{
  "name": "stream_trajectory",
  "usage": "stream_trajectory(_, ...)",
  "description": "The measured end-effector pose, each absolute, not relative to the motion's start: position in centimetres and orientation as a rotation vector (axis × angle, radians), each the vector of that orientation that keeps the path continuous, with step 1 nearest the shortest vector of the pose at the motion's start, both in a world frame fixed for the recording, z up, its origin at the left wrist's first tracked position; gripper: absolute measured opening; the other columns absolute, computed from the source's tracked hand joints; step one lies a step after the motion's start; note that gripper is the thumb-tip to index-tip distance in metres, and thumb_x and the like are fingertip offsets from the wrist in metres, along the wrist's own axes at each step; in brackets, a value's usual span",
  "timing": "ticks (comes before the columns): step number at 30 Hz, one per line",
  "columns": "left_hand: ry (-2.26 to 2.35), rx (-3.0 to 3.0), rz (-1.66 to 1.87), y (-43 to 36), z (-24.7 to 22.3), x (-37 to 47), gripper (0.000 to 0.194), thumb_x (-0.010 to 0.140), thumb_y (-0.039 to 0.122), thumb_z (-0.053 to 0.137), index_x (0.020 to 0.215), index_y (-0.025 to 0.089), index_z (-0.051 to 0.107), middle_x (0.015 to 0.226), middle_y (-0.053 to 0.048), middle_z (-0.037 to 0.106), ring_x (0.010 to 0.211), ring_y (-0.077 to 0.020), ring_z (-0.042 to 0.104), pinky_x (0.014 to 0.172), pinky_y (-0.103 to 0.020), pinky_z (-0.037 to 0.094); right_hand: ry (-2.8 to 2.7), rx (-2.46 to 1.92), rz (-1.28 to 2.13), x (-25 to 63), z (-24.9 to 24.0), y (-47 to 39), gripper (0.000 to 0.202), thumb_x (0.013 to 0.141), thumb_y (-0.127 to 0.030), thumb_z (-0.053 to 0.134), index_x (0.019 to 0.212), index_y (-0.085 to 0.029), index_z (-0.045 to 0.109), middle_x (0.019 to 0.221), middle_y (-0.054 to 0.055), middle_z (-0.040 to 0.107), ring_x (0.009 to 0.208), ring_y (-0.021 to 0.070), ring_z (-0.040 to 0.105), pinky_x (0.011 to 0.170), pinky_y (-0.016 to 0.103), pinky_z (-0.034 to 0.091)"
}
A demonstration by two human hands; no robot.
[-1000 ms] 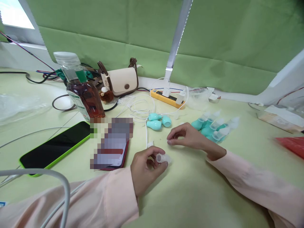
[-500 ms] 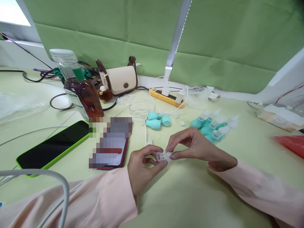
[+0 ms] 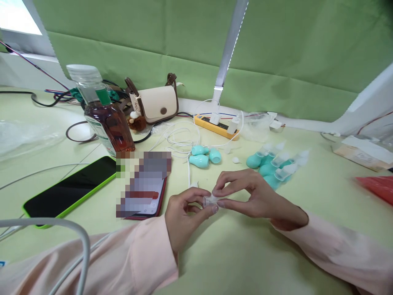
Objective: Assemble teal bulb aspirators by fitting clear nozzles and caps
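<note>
My left hand (image 3: 188, 217) is closed, with thumb and fingertips around a small clear plastic nozzle (image 3: 207, 201) held sideways above the table. At its right end my right hand (image 3: 245, 192) pinches a small whitish translucent piece (image 3: 213, 197), with fingertips touching the nozzle; its exact shape is partly hidden. Beyond my hands lie three teal squeeze bulbs (image 3: 199, 161). To the right, behind my right hand, several teal bulbs with clear nozzles and pale tips (image 3: 276, 164) are grouped together. A loose white tip (image 3: 236, 160) lies between the two groups.
On the left are a phone in a green case (image 3: 70, 190), a second phone (image 3: 147, 196) and a bottle of dark liquid (image 3: 107, 127). A handbag (image 3: 156, 104) and a yellow power strip (image 3: 215, 126) stand at the back. A grey cable (image 3: 83, 246) arches across the lower left.
My right fingers have shifted slightly left and the whitish piece now sits more upright against the nozzle. My left hand keeps its hold in nearly the same place.
</note>
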State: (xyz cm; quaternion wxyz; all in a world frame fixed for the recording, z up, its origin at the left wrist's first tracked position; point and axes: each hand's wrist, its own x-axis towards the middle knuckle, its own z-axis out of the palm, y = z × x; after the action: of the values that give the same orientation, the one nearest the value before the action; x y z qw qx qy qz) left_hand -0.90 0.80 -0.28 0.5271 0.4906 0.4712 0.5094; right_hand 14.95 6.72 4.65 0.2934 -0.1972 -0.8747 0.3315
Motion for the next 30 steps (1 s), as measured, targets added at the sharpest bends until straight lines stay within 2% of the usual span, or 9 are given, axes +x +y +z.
stream_trajectory(6,1.064,1.171,1.244,0.7,-0.3,-0.8,0.016,0.067,0.021,0.063,0.080,0.014,0.057,0.065,-0.001,0.061,0.053,-0.0095,0.055,0.053,-0.021,0.046,-2.357,-0.584,1.041,14.8,4.6,6.8,0.009,0.069,-0.014,0.060,0.077,-0.013,0.064,0.076,0.006,0.061,0.065,0.0103,0.058,0.062,0.025,0.047)
stream_trajectory(10,1.092,1.194,1.261,0.5,-0.4,-0.8,0.014,0.067,0.020,0.062,0.079,0.015,0.056,0.067,-0.001,0.062,0.053,-0.0092,0.055,0.052,-0.020,0.047,-2.235,-0.586,1.073,14.6,3.8,6.7,0.004,0.067,-0.011,0.061,0.070,-0.012,0.063,0.076,0.006,0.061,0.067,0.0114,0.057,0.064,0.027,0.046)
stream_trajectory(15,1.120,1.417,1.312,0.1,-0.6,-0.9,0.014,0.067,0.017,0.063,0.080,0.017,0.059,0.075,0.000,0.063,0.068,-0.0099,0.058,0.059,-0.017,0.049,-1.905,-0.554,1.808,14.8,2.4,7.5,0.005,0.067,-0.011,0.062,0.070,-0.015,0.063,0.081,0.003,0.060,0.073,0.0113,0.057,0.068,0.027,0.045)
stream_trajectory(17,1.114,1.470,1.340,0.0,-0.7,-0.9,0.014,0.068,0.016,0.062,0.082,0.018,0.059,0.078,0.001,0.062,0.073,-0.0098,0.058,0.061,-0.016,0.050,-1.750,-0.557,1.958,14.8,2.0,7.8,0.006,0.067,-0.013,0.063,0.071,-0.017,0.063,0.079,0.001,0.059,0.071,0.0095,0.056,0.066,0.025,0.044)
stream_trajectory(24,1.107,1.529,1.332,0.1,-0.7,-0.9,0.010,0.071,0.017,0.059,0.081,0.018,0.058,0.077,0.001,0.063,0.072,-0.0105,0.058,0.061,-0.017,0.051,-1.881,-0.743,1.916,14.6,2.4,7.4,0.030,0.061,-0.018,0.068,0.090,-0.015,0.061,0.086,0.003,0.058,0.079,0.0136,0.056,0.072,0.028,0.045)
stream_trajectory(28,1.123,1.534,1.290,0.2,-0.7,-1.0,0.011,0.072,0.019,0.059,0.083,0.018,0.059,0.077,0.000,0.064,0.074,-0.0110,0.059,0.063,-0.018,0.051,-1.897,-0.793,1.991,14.6,2.8,7.3,0.025,0.065,-0.021,0.065,0.089,-0.015,0.062,0.083,0.004,0.062,0.078,0.0138,0.057,0.073,0.028,0.045)
stream_trajectory(30,1.110,1.555,1.281,0.1,-0.7,-1.1,0.011,0.073,0.018,0.058,0.084,0.019,0.059,0.079,0.000,0.064,0.075,-0.0110,0.059,0.065,-0.018,0.051,-1.857,-0.819,2.037,14.6,2.8,7.4,0.025,0.063,-0.020,0.066,0.087,-0.015,0.063,0.080,0.003,0.062,0.075,0.0129,0.058,0.071,0.026,0.046)
